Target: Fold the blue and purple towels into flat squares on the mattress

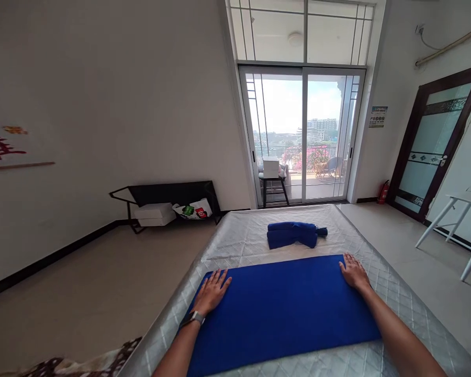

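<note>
A smooth blue cloth (pixel 286 309) lies spread flat as a rectangle on a quilted, silvery mattress (pixel 235 235). My left hand (pixel 212 290), with a watch at the wrist, rests palm down on its far left corner, fingers spread. At the far right corner my right hand (pixel 353 271) lies flat, its fingers stretched out and partly over the cloth's edge. Beyond the far edge sits a folded dark blue cloth bundle (pixel 292 234), with a small rolled end on its right. Neither hand touches that bundle.
A black rack (pixel 172 193) with a white box (pixel 154 213) and a printed bag stands by the left wall. Sliding glass doors (pixel 304 136) and a black stool (pixel 273 188) are behind the bed. A patterned blanket (pixel 90 361) shows at lower left, a white table (pixel 463 204) at right.
</note>
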`<state>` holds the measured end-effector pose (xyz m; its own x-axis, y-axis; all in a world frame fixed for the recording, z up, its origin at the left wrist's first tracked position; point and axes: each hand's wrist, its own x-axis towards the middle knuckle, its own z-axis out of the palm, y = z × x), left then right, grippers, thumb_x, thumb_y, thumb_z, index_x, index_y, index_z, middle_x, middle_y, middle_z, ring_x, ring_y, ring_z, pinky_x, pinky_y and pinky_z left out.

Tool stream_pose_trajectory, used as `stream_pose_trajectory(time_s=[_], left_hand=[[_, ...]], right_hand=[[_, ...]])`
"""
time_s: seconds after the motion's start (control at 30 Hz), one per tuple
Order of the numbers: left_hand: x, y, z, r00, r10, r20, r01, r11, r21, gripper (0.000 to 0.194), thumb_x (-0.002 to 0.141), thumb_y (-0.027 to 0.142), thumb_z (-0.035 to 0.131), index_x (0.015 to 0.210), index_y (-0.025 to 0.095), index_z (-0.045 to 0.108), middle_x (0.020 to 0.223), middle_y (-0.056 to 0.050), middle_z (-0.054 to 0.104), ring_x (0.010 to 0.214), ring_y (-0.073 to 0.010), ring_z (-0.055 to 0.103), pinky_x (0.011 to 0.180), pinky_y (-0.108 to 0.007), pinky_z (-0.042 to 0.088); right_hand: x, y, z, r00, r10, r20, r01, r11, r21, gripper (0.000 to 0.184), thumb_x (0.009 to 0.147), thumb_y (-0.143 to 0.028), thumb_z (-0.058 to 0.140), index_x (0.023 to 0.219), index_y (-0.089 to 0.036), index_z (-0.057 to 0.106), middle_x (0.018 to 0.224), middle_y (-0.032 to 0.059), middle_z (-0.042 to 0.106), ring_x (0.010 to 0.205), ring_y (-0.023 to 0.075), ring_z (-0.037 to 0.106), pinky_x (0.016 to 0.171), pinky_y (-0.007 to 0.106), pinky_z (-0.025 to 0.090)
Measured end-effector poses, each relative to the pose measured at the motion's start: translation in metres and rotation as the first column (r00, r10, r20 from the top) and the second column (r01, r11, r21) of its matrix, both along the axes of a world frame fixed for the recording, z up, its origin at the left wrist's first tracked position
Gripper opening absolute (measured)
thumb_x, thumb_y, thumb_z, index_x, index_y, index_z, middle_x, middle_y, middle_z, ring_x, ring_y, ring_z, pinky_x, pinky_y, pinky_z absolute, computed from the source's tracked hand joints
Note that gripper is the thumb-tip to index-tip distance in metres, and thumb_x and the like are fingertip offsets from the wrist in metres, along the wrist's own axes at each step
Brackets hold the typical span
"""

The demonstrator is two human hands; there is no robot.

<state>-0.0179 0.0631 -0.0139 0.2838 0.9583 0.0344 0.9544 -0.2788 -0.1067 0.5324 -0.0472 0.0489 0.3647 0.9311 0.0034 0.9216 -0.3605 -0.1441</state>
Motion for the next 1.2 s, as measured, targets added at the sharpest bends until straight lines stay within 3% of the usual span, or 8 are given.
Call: stream_pose_trajectory(time_s=[0.1, 0.37, 0.47, 0.6, 0.67, 0.8, 0.93, 1.2], left_hand=[[-0.014, -0.001, -0.002, 0.999, 0.047, 0.019, -0.047, 0.998, 0.035, 0.055, 0.098, 0.041, 0.033, 0.150, 0.025, 0.039, 0.160, -0.009, 0.032, 0.147, -0.0273, 0.029, 0.117, -0.050, 0.024], [0.007, -0.006, 0.004, 0.985, 0.079, 0.153, -0.094, 0.991, 0.093, 0.060, 0.097, 0.048, 0.031, 0.150, 0.023, 0.039, 0.158, -0.012, 0.035, 0.145, -0.0306, 0.033, 0.116, -0.055, 0.024], [0.009, -0.008, 0.007, 0.981, 0.125, 0.151, -0.136, 0.989, 0.065, 0.062, 0.097, 0.051, 0.031, 0.152, 0.022, 0.035, 0.160, -0.011, 0.032, 0.147, -0.0299, 0.029, 0.118, -0.052, 0.021], [0.002, -0.004, -0.001, 0.985, 0.104, 0.138, -0.114, 0.992, 0.062, 0.061, 0.096, 0.050, 0.032, 0.151, 0.025, 0.036, 0.160, -0.008, 0.032, 0.147, -0.0289, 0.028, 0.118, -0.052, 0.021], [-0.004, 0.000, -0.007, 0.988, 0.065, 0.137, -0.076, 0.994, 0.073, 0.059, 0.096, 0.049, 0.033, 0.149, 0.026, 0.041, 0.159, -0.008, 0.036, 0.147, -0.0290, 0.029, 0.117, -0.053, 0.022], [-0.014, 0.005, -0.016, 0.988, -0.003, 0.152, -0.011, 0.996, 0.090, 0.057, 0.096, 0.049, 0.030, 0.146, 0.027, 0.047, 0.155, -0.009, 0.043, 0.145, -0.0287, 0.031, 0.117, -0.054, 0.022], [-0.013, 0.007, -0.012, 0.986, 0.039, 0.160, -0.054, 0.995, 0.086, 0.058, 0.097, 0.047, 0.027, 0.147, 0.025, 0.045, 0.155, -0.010, 0.042, 0.145, -0.0295, 0.032, 0.116, -0.056, 0.023], [0.007, -0.007, 0.014, 0.973, 0.137, 0.188, -0.152, 0.986, 0.071, 0.057, 0.096, 0.039, 0.028, 0.148, 0.020, 0.044, 0.155, -0.011, 0.042, 0.143, -0.0276, 0.037, 0.117, -0.051, 0.028]], right_hand=[[0.000, -0.001, 0.000, 1.000, -0.001, 0.010, 0.001, 1.000, 0.001, 0.064, 0.099, -0.040, 0.021, 0.153, -0.008, 0.030, 0.159, 0.0116, 0.033, 0.149, 0.0185, 0.022, 0.121, 0.036, 0.014], [-0.013, -0.003, 0.016, 0.999, -0.032, 0.028, 0.030, 0.997, 0.071, 0.061, 0.098, -0.033, 0.021, 0.150, -0.005, 0.037, 0.158, 0.0135, 0.035, 0.148, 0.0218, 0.027, 0.120, 0.039, 0.019], [-0.057, -0.005, 0.022, 1.000, 0.027, 0.015, -0.029, 0.984, 0.175, 0.060, 0.099, -0.032, 0.019, 0.149, -0.007, 0.040, 0.156, 0.0134, 0.038, 0.147, 0.0229, 0.028, 0.120, 0.041, 0.021], [-0.152, -0.016, 0.010, 0.922, 0.383, -0.056, -0.372, 0.916, 0.149, 0.061, 0.100, -0.040, 0.021, 0.153, -0.012, 0.034, 0.159, 0.0097, 0.033, 0.149, 0.0208, 0.024, 0.121, 0.039, 0.019], [-0.193, -0.023, 0.000, 0.869, 0.485, -0.100, -0.471, 0.872, 0.133, 0.063, 0.100, -0.044, 0.021, 0.154, -0.014, 0.030, 0.160, 0.0086, 0.030, 0.149, 0.0211, 0.022, 0.121, 0.041, 0.017], [-0.226, -0.035, -0.009, 0.839, 0.515, -0.173, -0.508, 0.857, 0.089, 0.068, 0.100, -0.048, 0.019, 0.156, -0.010, 0.023, 0.162, 0.0111, 0.022, 0.151, 0.0226, 0.016, 0.122, 0.043, 0.012], [-0.189, -0.044, -0.003, 0.874, 0.453, -0.176, -0.458, 0.889, 0.018, 0.070, 0.099, -0.049, 0.019, 0.156, -0.009, 0.020, 0.162, 0.0110, 0.020, 0.151, 0.0220, 0.014, 0.123, 0.042, 0.008], [-0.028, -0.081, -0.010, 0.999, 0.041, -0.017, -0.041, 0.999, 0.011, 0.068, 0.097, -0.046, 0.024, 0.155, -0.011, 0.027, 0.161, 0.0094, 0.027, 0.150, 0.0217, 0.019, 0.122, 0.041, 0.014]])
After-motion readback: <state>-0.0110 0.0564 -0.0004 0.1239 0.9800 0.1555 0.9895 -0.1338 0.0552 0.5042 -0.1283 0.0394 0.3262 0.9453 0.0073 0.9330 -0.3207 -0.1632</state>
